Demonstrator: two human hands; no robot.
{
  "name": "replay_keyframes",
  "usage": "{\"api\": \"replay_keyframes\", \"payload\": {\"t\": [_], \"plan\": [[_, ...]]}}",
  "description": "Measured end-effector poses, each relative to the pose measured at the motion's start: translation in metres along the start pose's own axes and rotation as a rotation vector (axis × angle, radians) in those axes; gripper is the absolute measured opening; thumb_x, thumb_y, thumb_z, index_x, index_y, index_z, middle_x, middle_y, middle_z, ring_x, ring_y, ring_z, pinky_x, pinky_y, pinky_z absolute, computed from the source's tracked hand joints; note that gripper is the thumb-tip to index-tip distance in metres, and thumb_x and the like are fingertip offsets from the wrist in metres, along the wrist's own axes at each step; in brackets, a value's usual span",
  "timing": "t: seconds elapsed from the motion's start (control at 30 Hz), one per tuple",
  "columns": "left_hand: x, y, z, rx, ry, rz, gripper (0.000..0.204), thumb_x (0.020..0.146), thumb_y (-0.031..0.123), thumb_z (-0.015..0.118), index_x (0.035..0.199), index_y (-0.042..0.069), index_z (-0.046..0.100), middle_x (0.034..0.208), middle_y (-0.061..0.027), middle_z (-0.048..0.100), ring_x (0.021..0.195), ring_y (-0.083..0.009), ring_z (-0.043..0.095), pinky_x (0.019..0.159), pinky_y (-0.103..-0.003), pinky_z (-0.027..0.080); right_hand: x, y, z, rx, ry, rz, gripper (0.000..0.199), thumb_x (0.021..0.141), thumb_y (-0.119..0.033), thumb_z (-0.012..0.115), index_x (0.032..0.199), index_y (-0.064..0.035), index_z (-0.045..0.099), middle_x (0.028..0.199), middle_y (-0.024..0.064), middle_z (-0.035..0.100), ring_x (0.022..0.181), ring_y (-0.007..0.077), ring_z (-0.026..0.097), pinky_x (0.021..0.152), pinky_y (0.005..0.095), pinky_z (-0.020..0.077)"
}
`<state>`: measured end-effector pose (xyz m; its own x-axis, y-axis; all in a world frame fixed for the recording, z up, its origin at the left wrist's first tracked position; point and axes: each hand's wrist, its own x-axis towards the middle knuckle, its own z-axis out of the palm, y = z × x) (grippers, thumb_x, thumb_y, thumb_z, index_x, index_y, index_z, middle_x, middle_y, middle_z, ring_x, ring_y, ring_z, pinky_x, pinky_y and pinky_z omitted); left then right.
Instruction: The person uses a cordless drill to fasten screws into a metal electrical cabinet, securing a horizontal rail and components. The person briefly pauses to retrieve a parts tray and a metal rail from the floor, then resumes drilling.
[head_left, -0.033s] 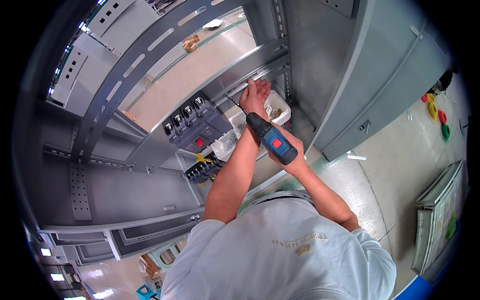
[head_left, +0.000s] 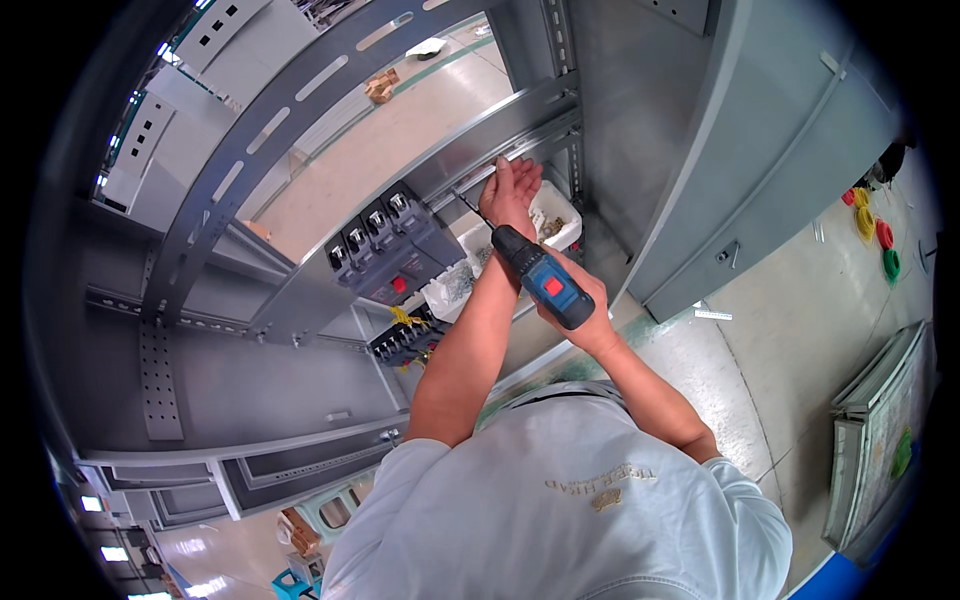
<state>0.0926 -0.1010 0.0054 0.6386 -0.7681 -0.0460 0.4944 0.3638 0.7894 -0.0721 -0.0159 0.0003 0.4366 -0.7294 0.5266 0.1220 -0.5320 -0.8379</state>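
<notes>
Two hands work here: your right hand (head_left: 588, 322) grips the drill (head_left: 548, 283), and your left hand (head_left: 512, 195) is open beside its long bit (head_left: 478, 212). The tip is near the gray crossbar's (head_left: 468, 157) lower edge, by the dark breaker (head_left: 428, 252). You seem to be lining up; next calls for a straight, steady push.

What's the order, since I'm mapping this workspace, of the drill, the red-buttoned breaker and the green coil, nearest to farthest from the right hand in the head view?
1. Drill: in the right hand.
2. Red-buttoned breaker: ahead and left, in the cabinet.
3. Green coil: far right, on the floor.
</notes>
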Motion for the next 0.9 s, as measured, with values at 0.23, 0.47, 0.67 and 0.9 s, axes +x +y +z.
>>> {"api": "replay_keyframes", "payload": {"t": [0.23, 0.47, 0.67, 0.9], "plan": [[0.0011, -0.0012, -0.0020, -0.006, -0.006, 0.000, 0.049, 0.099, 0.041, 0.059, 0.116, -0.005, 0.056, 0.112, -0.0179, 0.066, 0.102, -0.0264, 0.067, 0.089, -0.036, 0.054, 0.0006, -0.0001, 0.0032, 0.013, 0.004, 0.008, 0.071, 0.067, -0.001, 0.075, 0.135, 0.0000, 0.054, 0.120, 0.0170, 0.066, 0.107, 0.0322, 0.066, 0.095, 0.0363, 0.0500], [0.0012, -0.0004, -0.0017, -0.005, -0.004, -0.010, 0.048, 0.099, 0.040, 0.059, 0.116, -0.005, 0.056, 0.112, -0.0180, 0.066, 0.102, -0.0267, 0.067, 0.090, -0.036, 0.054, 0.0007, 0.0020, 0.0062, -0.003, 0.014, 0.006, 0.070, 0.069, -0.004, 0.077, 0.135, -0.0007, 0.054, 0.118, 0.0167, 0.066, 0.105, 0.0321, 0.067, 0.093, 0.0362, 0.0508], [0.0007, -0.0003, -0.0015, 0.002, -0.013, 0.001, 0.049, 0.099, 0.041, 0.059, 0.116, -0.005, 0.056, 0.112, -0.0180, 0.066, 0.102, -0.0266, 0.067, 0.090, -0.037, 0.053, 0.0020, -0.0006, 0.0058, 0.001, -0.003, -0.011, 0.066, 0.073, -0.005, 0.076, 0.135, -0.0018, 0.055, 0.111, 0.0176, 0.068, 0.096, 0.0309, 0.068, 0.086, 0.0349, 0.0525], [-0.0005, 0.0006, 0.0003, -0.002, 0.000, -0.011, 0.050, 0.099, 0.041, 0.059, 0.117, -0.005, 0.056, 0.113, -0.0184, 0.065, 0.103, -0.0267, 0.066, 0.092, -0.037, 0.053, -0.0016, -0.0020, 0.0087, -0.012, -0.034, 0.071, 0.067, 0.071, -0.002, 0.076, 0.134, -0.0001, 0.055, 0.120, 0.0164, 0.067, 0.104, 0.0273, 0.068, 0.093, 0.0328, 0.0497]]}}
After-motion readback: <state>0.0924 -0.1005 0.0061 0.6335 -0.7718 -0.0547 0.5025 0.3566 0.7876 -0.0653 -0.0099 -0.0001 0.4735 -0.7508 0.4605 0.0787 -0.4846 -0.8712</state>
